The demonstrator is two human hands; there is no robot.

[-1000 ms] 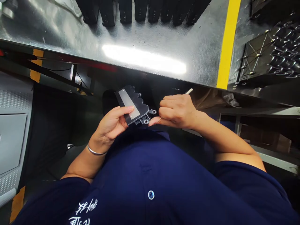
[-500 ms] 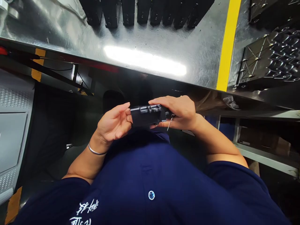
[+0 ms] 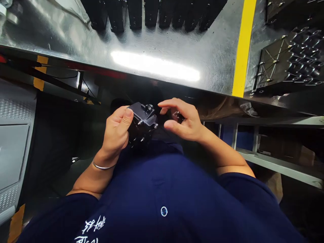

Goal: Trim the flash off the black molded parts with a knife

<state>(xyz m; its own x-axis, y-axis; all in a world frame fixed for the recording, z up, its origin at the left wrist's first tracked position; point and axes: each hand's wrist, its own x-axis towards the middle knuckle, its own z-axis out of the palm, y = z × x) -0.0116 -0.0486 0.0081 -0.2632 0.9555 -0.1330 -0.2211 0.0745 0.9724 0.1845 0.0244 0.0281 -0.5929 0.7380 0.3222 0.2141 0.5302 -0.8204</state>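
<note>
One black plastic housing (image 3: pixel 142 123) gripped in left hand (image 3: pixel 115 132), right hand (image 3: pixel 183 121) beside, pinching small dark piece (image 3: pixel 178 117)

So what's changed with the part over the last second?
The black moulded part has turned from lying flat, silver label up, to end-on, with the label out of sight and a mounting boss on top. The left hand still grips it. The right hand has let go and moved right, its fingers curled; the thin white pick no longer shows. The steel bench and the row of black parts stayed put.
</note>
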